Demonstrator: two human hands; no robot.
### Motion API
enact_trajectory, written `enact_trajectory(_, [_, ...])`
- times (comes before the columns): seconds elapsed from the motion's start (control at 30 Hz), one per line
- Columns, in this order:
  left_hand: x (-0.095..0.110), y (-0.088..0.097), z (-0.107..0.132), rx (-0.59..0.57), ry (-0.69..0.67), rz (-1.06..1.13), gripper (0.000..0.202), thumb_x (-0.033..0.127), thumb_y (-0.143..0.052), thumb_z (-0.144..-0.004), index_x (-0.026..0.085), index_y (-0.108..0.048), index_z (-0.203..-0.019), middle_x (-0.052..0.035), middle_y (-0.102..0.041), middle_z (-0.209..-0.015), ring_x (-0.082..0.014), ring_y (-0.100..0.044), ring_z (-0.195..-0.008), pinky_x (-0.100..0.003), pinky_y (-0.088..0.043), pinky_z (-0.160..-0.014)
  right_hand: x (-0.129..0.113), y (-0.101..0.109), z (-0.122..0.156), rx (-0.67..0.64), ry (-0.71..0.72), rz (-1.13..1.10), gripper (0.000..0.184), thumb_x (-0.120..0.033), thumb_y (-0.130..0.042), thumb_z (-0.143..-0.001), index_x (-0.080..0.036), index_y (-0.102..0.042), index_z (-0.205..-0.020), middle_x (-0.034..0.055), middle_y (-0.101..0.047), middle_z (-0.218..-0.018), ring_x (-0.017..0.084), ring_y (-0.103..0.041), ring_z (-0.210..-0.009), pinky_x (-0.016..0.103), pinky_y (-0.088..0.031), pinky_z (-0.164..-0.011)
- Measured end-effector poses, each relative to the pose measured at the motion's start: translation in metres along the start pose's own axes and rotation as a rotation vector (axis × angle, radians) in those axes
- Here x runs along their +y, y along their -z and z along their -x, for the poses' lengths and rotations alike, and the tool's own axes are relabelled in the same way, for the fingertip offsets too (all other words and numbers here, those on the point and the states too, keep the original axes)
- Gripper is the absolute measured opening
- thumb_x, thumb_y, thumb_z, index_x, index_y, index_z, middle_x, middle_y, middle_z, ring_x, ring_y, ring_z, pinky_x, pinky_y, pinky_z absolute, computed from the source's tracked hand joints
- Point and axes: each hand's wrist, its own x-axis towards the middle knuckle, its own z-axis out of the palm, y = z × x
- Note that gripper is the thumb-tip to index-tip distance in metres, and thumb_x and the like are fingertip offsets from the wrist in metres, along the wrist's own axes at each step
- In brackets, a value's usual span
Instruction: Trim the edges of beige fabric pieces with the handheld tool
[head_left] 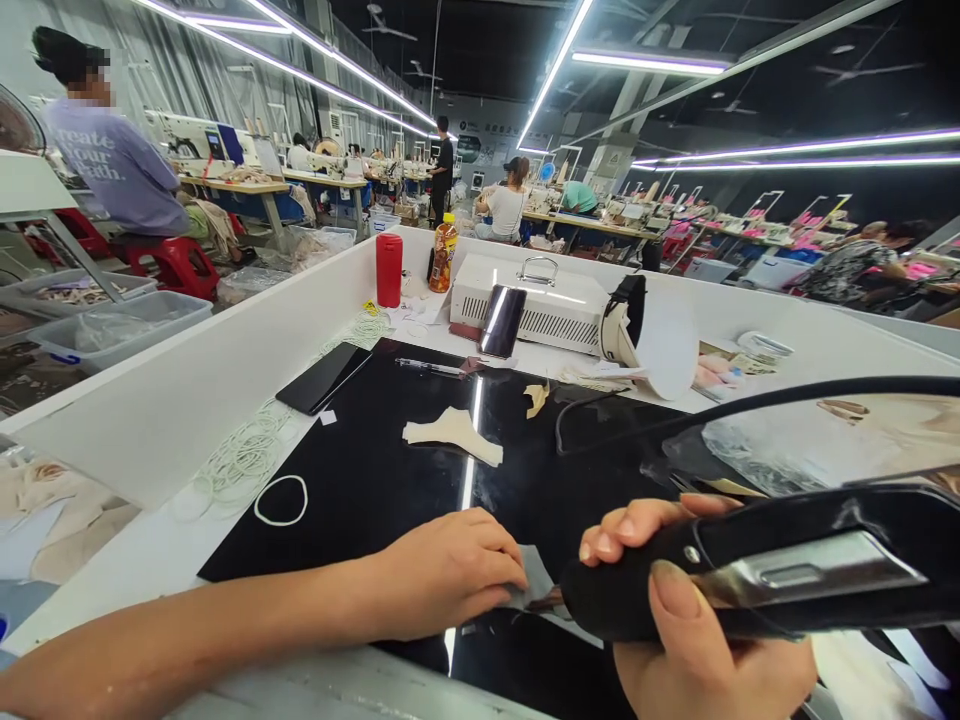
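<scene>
My right hand grips a black hand-held tool with a long metal lever, its thumb lying by the lever. A narrow brownish metal tip sticks out of the tool's left end and meets a thin pale, see-through piece. Fingers curled together, my left hand holds that piece down at the near part of the glossy black board. Beyond my hands lies a cream cut fabric piece on the board.
Behind the board stand a white metal box, a phone, a red container and a bottle. Pale elastic loops lie left. A black cable arches at right. White walls edge the table; people sit beyond.
</scene>
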Motion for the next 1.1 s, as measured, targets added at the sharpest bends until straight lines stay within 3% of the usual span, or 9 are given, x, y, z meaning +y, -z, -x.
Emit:
enact_trajectory(0.3, [-0.001,0.003,0.002,0.004,0.039,0.003,0.018,0.016,-0.067,-0.096,0.017,-0.074,-0.112,-0.0068,-0.070,-0.112,-0.0205,-0.064,-0.102,-0.030,-0.052,-0.095,0.006,0.004,-0.003,0.032,-0.024,0.056,0.032,-0.026,-0.079,-0.085,-0.028,-0.061,-0.111,-0.0035,-0.063,-0.081,0.016,-0.063,-0.068,0.034,-0.057,-0.067])
enact_trajectory(0.43, [0.002,0.009,0.001,-0.015,0.023,0.115,0.026,0.019,-0.069,-0.095,0.022,-0.070,-0.121,-0.0082,-0.067,-0.131,-0.0230,-0.062,-0.117,-0.036,-0.047,-0.107,0.005,0.007,-0.011,0.110,-0.009,0.082,0.037,-0.026,-0.082,-0.080,-0.026,-0.061,-0.110,-0.0036,-0.065,-0.080,0.017,-0.063,-0.066,0.036,-0.057,-0.066])
enact_trajectory(0.53, [0.002,0.008,0.001,-0.046,-0.005,0.197,0.033,0.026,-0.076,-0.091,0.022,-0.069,-0.123,-0.0101,-0.067,-0.133,-0.0255,-0.063,-0.121,-0.041,-0.043,-0.112,0.000,0.005,-0.011,0.143,-0.009,0.045,0.036,-0.025,-0.083,-0.077,-0.025,-0.062,-0.107,-0.0034,-0.065,-0.077,0.017,-0.062,-0.064,0.034,-0.057,-0.062])
enact_trajectory(0.73, [0.003,0.004,0.002,-0.129,0.027,0.151,0.040,0.031,-0.074,-0.090,0.020,-0.067,-0.128,-0.0142,-0.065,-0.137,-0.0315,-0.060,-0.126,-0.053,-0.035,-0.116,-0.005,0.005,-0.001,0.058,-0.042,-0.005,0.033,-0.026,-0.080,-0.081,-0.026,-0.063,-0.109,-0.0022,-0.063,-0.078,0.016,-0.061,-0.067,0.034,-0.059,-0.061])
enact_trajectory(1.1, [0.002,0.008,-0.001,-0.154,-0.004,0.135,0.045,0.033,-0.074,-0.090,0.021,-0.065,-0.132,-0.0133,-0.064,-0.138,-0.0320,-0.059,-0.127,-0.049,-0.039,-0.114,-0.003,0.006,0.003,0.023,-0.050,0.024,0.032,-0.029,-0.078,-0.084,-0.029,-0.061,-0.111,-0.0023,-0.062,-0.080,0.017,-0.061,-0.068,0.035,-0.059,-0.064])
